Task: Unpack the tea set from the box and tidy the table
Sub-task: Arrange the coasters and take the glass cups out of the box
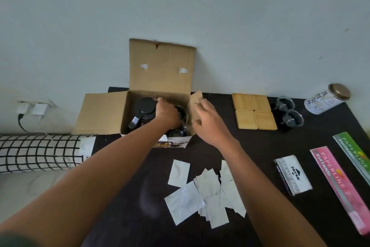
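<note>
reaching left hand [167, 113] inside box [104, 114]

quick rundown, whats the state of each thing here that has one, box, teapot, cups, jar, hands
cardboard box: open, flaps up and out
teapot: upright inside the box, lid on
glass cups: two out on the table, beside the coasters
wooden coasters: four laid flat in a square
glass jar: lid on
left hand: reaching into the box
right hand: fingers on the right flap
</note>
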